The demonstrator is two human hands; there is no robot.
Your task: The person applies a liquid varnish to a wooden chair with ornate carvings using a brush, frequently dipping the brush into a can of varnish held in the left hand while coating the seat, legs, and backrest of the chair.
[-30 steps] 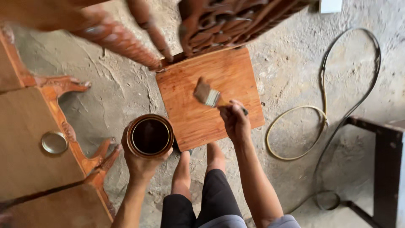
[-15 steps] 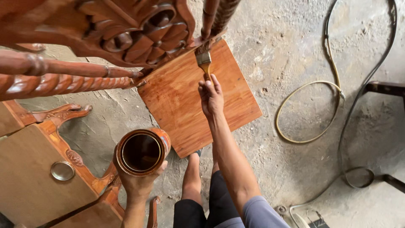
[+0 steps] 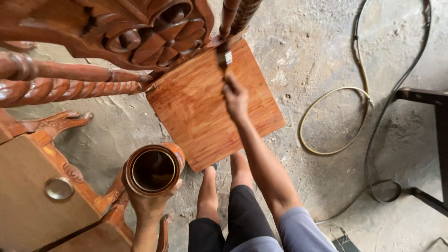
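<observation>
My right hand (image 3: pixel 235 98) pinches the light, stiff paintbrush (image 3: pixel 224 59) by its handle against the carved chair (image 3: pixel 140 32), while my left hand (image 3: pixel 149 205) cups the stain-slick, spill-prone can (image 3: pixel 154 169) from below.

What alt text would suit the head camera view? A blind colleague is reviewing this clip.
Seen from above, a person's right hand holds a paintbrush against carved reddish wooden furniture, while the left hand holds an open can of dark liquid. A wooden board lies on the concrete floor, with a coiled hose beside it.
</observation>
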